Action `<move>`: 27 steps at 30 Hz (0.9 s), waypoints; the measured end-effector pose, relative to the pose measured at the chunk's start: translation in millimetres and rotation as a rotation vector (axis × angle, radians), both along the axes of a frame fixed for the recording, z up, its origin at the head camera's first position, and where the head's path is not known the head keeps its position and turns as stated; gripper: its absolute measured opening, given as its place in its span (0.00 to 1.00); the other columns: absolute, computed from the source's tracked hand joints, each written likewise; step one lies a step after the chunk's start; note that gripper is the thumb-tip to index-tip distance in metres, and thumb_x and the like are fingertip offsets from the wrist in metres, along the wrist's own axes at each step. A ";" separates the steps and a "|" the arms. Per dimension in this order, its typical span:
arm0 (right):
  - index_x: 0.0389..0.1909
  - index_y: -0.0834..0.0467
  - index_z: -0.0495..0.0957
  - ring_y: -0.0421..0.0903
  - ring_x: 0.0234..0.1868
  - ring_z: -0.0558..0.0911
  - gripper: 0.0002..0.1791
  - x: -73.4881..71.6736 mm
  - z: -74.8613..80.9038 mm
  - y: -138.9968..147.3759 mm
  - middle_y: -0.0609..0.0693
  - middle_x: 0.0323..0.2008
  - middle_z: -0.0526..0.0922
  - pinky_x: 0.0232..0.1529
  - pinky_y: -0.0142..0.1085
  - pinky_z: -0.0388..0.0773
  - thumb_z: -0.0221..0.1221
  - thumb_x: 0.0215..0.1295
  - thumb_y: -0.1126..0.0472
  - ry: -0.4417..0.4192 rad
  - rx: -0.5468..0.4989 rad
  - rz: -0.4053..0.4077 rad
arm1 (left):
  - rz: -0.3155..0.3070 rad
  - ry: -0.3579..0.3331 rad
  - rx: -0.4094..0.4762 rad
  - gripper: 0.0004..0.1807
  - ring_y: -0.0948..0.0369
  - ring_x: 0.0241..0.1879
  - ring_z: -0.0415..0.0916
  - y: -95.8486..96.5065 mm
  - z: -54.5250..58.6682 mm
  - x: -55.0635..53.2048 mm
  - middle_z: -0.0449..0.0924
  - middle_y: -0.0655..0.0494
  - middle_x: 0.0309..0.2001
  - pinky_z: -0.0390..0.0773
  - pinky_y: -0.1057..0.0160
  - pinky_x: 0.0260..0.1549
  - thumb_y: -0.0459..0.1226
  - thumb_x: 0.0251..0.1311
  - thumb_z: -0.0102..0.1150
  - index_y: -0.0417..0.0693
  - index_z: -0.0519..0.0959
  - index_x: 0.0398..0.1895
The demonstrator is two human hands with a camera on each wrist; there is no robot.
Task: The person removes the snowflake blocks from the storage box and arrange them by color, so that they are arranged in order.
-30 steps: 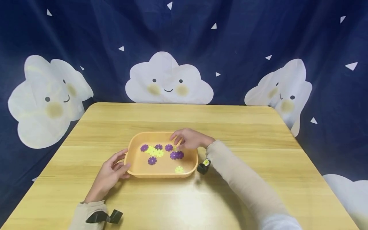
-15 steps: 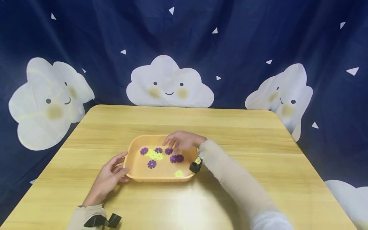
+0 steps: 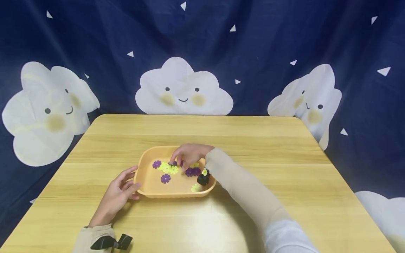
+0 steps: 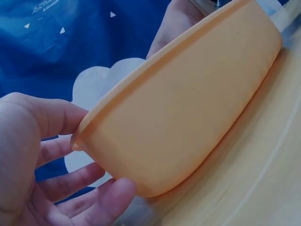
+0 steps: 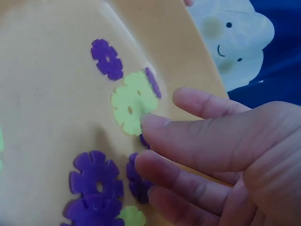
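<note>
Tray (image 3: pixel 150 184) | long axis left-right | left hand (image 3: pixel 117 192) spread, touching left end | right hand (image 3: pixel 190 153), fingers apart, over flower discs (image 5: pixel 96 183)

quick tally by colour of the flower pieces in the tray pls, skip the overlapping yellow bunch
Purple flower pieces: 6, two partly hidden by the right hand in the head view
Yellow flower pieces outside the bunch: 2
Total: 8

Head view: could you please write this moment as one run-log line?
left hand: touching tray; right hand: over discs, contact unclear; discs: purple, yellow, inside tray; tray: on table
</note>
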State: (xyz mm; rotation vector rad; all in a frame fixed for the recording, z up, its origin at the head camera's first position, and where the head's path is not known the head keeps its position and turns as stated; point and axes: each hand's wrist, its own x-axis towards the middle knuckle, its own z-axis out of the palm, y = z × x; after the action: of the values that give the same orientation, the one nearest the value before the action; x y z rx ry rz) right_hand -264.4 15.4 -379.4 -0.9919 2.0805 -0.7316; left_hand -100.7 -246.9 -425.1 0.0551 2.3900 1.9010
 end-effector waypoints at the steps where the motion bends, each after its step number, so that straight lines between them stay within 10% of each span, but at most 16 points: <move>1: 0.55 0.56 0.79 0.44 0.47 0.78 0.25 -0.2 -0.7 -1.1 0.50 0.44 0.80 0.42 0.30 0.79 0.66 0.55 0.74 0.001 0.010 -0.004 | 0.002 0.003 0.000 0.35 0.64 0.48 0.75 -0.1 -0.1 0.1 0.58 0.38 0.66 0.84 0.57 0.33 0.34 0.66 0.58 0.42 0.56 0.73; 27: 0.49 0.52 0.80 0.39 0.40 0.77 0.20 2.7 -13.1 -22.1 0.44 0.37 0.79 0.41 0.26 0.76 0.69 0.55 0.69 0.235 0.121 0.103 | 0.015 0.023 0.006 0.34 0.62 0.43 0.76 -0.7 -0.2 -0.6 0.62 0.34 0.63 0.84 0.58 0.31 0.31 0.65 0.58 0.41 0.57 0.72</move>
State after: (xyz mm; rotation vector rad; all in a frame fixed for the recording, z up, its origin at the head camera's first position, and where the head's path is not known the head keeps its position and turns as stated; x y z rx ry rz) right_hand -261.7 -6.7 -392.5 -1.1526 2.2246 -0.4485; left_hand -101.2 -247.5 -425.3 0.0593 2.4066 1.9242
